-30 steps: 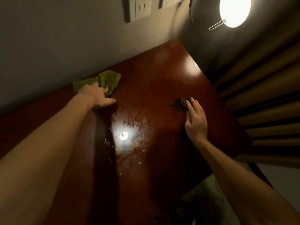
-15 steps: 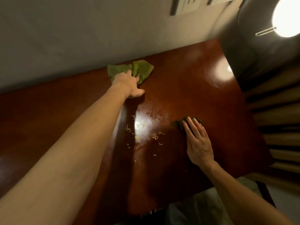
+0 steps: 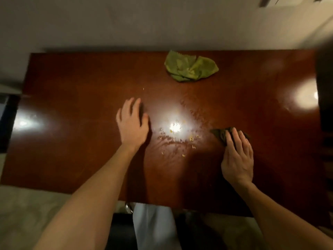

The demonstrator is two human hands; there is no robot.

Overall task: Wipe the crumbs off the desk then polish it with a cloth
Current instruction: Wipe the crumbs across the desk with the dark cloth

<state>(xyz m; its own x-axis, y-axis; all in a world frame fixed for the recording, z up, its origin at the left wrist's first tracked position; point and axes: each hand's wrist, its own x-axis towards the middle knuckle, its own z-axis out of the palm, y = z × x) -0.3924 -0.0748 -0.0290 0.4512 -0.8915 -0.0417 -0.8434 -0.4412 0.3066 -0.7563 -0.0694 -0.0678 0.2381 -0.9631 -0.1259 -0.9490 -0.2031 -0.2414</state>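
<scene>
Left hand [image 3: 132,123] released: fingers straight and spread, palm down, holding nothing, left of the crumbs [image 3: 191,139]; blur hides whether it touches the desk [image 3: 72,141]. Right hand [image 3: 237,156] flat, straight fingers pressing a small dark cloth [image 3: 222,135] onto the desk just right of the crumbs. Green cloth [image 3: 191,66] lies crumpled near the far edge, well apart from both hands

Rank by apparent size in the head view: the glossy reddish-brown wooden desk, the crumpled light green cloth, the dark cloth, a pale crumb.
1. Glossy reddish-brown wooden desk
2. Crumpled light green cloth
3. Dark cloth, partly under the right hand, full size unsure
4. Pale crumb
</scene>
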